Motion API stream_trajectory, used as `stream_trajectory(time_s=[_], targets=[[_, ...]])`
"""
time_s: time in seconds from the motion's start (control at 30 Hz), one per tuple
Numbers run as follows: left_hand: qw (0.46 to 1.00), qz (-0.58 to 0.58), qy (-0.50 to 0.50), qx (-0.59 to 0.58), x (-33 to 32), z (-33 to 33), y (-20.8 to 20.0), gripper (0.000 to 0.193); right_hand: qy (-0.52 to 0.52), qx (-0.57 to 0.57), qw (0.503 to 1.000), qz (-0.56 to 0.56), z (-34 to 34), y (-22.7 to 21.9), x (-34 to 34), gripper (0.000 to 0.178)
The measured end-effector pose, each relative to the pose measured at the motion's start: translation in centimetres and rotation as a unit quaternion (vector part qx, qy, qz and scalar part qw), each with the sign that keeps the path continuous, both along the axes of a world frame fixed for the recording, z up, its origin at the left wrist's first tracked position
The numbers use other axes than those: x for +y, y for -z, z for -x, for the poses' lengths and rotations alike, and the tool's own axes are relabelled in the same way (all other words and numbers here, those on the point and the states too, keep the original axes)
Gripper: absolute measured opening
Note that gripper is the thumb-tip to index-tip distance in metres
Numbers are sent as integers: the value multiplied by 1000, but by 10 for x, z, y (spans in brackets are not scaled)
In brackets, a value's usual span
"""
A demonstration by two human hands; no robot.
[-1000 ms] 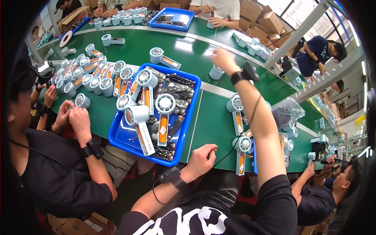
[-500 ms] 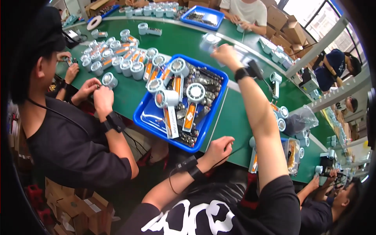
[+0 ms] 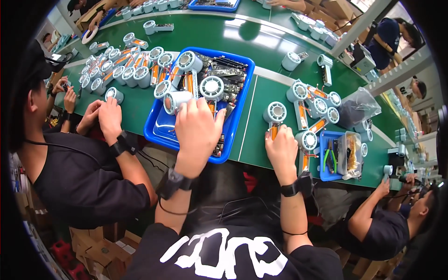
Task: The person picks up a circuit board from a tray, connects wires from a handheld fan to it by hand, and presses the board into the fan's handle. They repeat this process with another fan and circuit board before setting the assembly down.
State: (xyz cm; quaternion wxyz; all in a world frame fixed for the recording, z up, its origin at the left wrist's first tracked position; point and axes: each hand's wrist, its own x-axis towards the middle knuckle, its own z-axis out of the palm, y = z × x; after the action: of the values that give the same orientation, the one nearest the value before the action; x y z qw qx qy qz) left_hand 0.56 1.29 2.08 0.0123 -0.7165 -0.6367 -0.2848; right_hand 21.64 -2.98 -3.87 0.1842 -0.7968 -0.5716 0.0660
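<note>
A blue tray [image 3: 242, 100] on the green table [image 3: 261, 42] holds several white round fan units with orange handles and dark circuit boards. My left hand [image 3: 198, 130] lies in the tray's near part, its fingers curled on a white fan unit [image 3: 175, 100]. To the right of the tray, my right hand [image 3: 281, 147] grips the orange handle of a white hand-held fan [image 3: 275, 113] that rests on the table. Both wrists wear black bands.
A person in black at my left has both hands [image 3: 100, 116] by rows of fans [image 3: 130, 70]. More fans [image 3: 315, 105], a plastic bag [image 3: 357, 105] and a small blue bin with pliers [image 3: 333, 156] lie to the right. Another person [image 3: 387, 219] works at lower right.
My right arm has drawn back from a far reach across the table and now holds a fan near the front edge. My left hand has moved from the table's edge into the blue tray.
</note>
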Motion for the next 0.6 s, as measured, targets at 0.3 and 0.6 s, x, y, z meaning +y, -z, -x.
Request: stream_trajectory(time_s=[0.3, 0.6], targets=[[997, 77, -20, 22, 10, -19, -17, 40, -33, 47, 998, -8, -34, -10, -26, 37], [997, 53, 18, 62, 82, -15, -43, 37, -249, 33, 949, -188, -18, -61, 18, 27]])
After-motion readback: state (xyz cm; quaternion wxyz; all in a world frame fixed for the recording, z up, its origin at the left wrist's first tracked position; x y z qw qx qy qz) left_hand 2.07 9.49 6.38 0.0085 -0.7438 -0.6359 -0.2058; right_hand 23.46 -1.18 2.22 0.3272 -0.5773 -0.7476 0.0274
